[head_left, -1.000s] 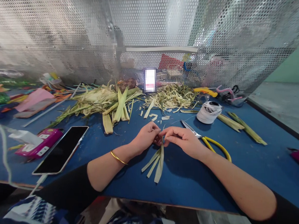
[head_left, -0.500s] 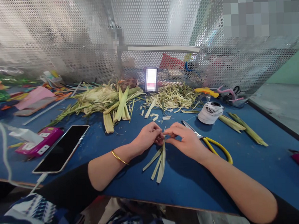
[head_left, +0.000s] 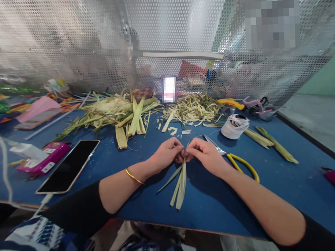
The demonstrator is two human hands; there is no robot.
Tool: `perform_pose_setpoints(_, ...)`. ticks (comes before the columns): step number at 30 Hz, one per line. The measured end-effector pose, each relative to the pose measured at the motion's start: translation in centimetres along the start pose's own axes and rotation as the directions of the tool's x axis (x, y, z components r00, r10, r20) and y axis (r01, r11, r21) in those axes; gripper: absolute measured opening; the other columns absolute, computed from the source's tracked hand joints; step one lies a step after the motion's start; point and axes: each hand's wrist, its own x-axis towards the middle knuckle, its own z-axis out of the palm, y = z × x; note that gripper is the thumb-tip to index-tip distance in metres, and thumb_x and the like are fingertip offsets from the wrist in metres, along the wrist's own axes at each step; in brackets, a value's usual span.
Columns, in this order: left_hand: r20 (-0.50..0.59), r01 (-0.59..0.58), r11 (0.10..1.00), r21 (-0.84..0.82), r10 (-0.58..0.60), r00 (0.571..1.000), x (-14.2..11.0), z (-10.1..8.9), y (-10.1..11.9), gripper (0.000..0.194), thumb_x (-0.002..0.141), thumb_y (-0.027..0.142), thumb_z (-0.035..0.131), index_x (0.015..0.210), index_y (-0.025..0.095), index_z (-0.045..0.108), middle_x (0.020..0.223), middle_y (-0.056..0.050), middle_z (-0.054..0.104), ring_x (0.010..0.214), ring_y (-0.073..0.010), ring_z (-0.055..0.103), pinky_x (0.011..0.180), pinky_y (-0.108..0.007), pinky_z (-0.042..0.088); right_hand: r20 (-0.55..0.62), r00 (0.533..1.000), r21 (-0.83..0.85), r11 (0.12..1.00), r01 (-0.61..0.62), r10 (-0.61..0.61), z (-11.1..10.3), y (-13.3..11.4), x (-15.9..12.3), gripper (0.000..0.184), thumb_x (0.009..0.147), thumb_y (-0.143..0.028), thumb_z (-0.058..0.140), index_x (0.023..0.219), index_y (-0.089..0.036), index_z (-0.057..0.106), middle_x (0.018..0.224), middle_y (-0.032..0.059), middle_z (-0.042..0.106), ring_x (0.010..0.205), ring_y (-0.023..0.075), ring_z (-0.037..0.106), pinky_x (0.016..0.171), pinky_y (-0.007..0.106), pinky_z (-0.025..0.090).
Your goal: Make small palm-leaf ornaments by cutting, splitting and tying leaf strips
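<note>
My left hand point(head_left: 171, 151) pinches a small bundle of pale green corn husk strips point(head_left: 181, 185) at its upper end. The strips fan downward towards the table's front edge. My right hand point(head_left: 200, 153) meets the left at the top of the bundle, its thumb and fingers closed on the husk strips there; the fingertips hide the exact spot. Just right of that hand lie yellow-handled scissors point(head_left: 234, 159), blades pointing up and left. Behind them stands a spool of white thread point(head_left: 235, 126), with a fine thread trailing left from it.
Piles of husk leaves point(head_left: 112, 112) and shredded husk point(head_left: 194, 108) lie at the back of the blue table point(head_left: 148, 206). To the left are a phone point(head_left: 68, 167) and a purple power strip point(head_left: 47, 159). Husk pieces point(head_left: 278, 145) and a yellow glue gun point(head_left: 231, 103) sit right. Perforated sheeting rises behind.
My right hand has turned slightly and its fingers have drawn together closer to the left hand. The loose ends of the strips have shifted a little downward, the left one swinging outward.
</note>
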Motion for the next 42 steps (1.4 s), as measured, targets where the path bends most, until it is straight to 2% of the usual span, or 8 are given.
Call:
perform_pose_setpoints(9,0.026,-0.042,0.996,0.076,0.04,0.999,0.2,-0.3,-0.5,0.013,0.085,0.013,0.048,0.073,0.016,0.045,0.057,0.005,0.056,0.044,-0.0052,0.052,0.047,-0.017,0.044,0.043,0.999,-0.197,0.98,0.008,0.001,-0.1,0.0,-0.1,0.014,0.084,-0.024,0.049,0.071,-0.021,0.051,0.062,-0.0023,0.06,0.062,0.0141,0.059,0.064,0.028,0.044)
perform_pose_setpoints(18,0.05,-0.068,0.988,0.138,0.062,0.997,0.3,-0.4,-0.6,0.011,0.084,0.015,0.047,0.074,0.016,0.045,0.057,0.005,0.056,0.045,-0.0048,0.051,0.048,-0.017,0.044,0.057,0.998,-0.237,0.972,-0.003,0.017,-0.1,0.4,-0.1,0.014,0.084,-0.025,0.048,0.071,-0.021,0.049,0.063,-0.0024,0.059,0.062,0.0143,0.057,0.064,0.028,0.043)
perform_pose_setpoints(24,0.074,-0.057,0.978,0.202,0.042,0.996,0.1,-0.5,-0.4,0.011,0.083,0.015,0.047,0.073,0.017,0.046,0.055,0.006,0.054,0.043,-0.0042,0.048,0.043,-0.015,0.038,0.096,0.995,-0.257,0.966,0.004,0.021,-0.1,0.4,-0.1,0.013,0.083,-0.023,0.048,0.071,-0.021,0.049,0.063,-0.0024,0.06,0.061,0.014,0.058,0.063,0.027,0.043)
perform_pose_setpoints(29,0.074,0.015,0.992,0.125,-0.025,0.997,-0.2,-0.5,0.1,0.01,0.083,0.019,0.052,0.074,0.016,0.049,0.057,0.004,0.057,0.042,-0.0049,0.049,0.043,-0.016,0.04,0.073,0.996,-0.124,0.991,-0.042,0.051,-0.2,0.2,-0.1,0.014,0.081,-0.029,0.052,0.07,-0.02,0.051,0.067,-0.0006,0.061,0.064,0.0146,0.06,0.065,0.028,0.046)
perform_pose_setpoints(33,0.067,0.072,0.996,0.053,-0.075,0.995,-0.3,-0.6,0.5,0.007,0.082,0.016,0.056,0.077,0.015,0.05,0.057,0.003,0.059,0.042,-0.006,0.053,0.046,-0.018,0.045,0.021,0.994,-0.022,0.994,-0.105,0.106,-0.2,-0.1,0.0,0.014,0.077,-0.03,0.057,0.069,-0.019,0.056,0.066,-0.001,0.062,0.063,0.0135,0.059,0.066,0.028,0.045)
perform_pose_setpoints(38,0.037,0.093,0.995,0.039,-0.095,0.995,-0.3,-0.6,0.6,0.014,0.08,0.017,0.06,0.077,0.016,0.046,0.056,0.003,0.06,0.043,-0.0074,0.055,0.047,-0.019,0.047,-0.068,0.988,0.032,0.99,-0.138,0.14,-0.2,-0.5,0.0,0.013,0.071,-0.03,0.064,0.067,-0.018,0.061,0.063,-0.0026,0.06,0.063,0.0119,0.055,0.065,0.026,0.043)
perform_pose_setpoints(42,0.015,0.109,0.992,0.067,-0.111,0.994,-0.3,-0.4,0.7,0.007,0.08,0.014,0.057,0.076,0.015,0.051,0.055,0.004,0.058,0.043,-0.0055,0.053,0.049,-0.018,0.046,-0.073,0.988,0.024,0.991,-0.132,0.133,-0.1,-0.6,0.0,0.013,0.071,-0.031,0.064,0.068,-0.018,0.062,0.06,-0.0034,0.059,0.06,0.0118,0.053,0.064,0.026,0.042)
